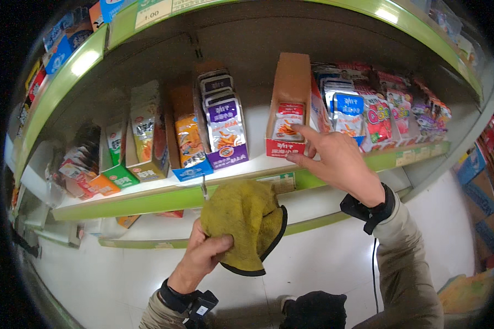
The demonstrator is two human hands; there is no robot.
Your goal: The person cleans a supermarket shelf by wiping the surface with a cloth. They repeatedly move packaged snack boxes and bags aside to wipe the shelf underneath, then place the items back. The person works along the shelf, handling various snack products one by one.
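Observation:
My left hand [206, 253] grips a yellow-green cleaning cloth with dark edging [243, 222], held in front of the shelf's green front edge. My right hand [333, 158] is at a red-fronted cardboard display box [286, 149]; its index fingertip lies over a red and white snack packet [289, 121] inside, and the thumb is at the box's front. Whether the fingers pinch the box wall cannot be made out. The back of this box is bare cardboard. To its left, a purple-fronted box [229, 158] holds a row of silver and purple packets.
Further left stand blue-fronted [192, 172], gold [148, 172] and green [121, 177] snack boxes. Right of my right hand are blue packets [348, 111] and pink and red candy bags [376, 119]. An upper shelf edge [267, 5] arches overhead; a lower shelf [313, 224] lies beneath.

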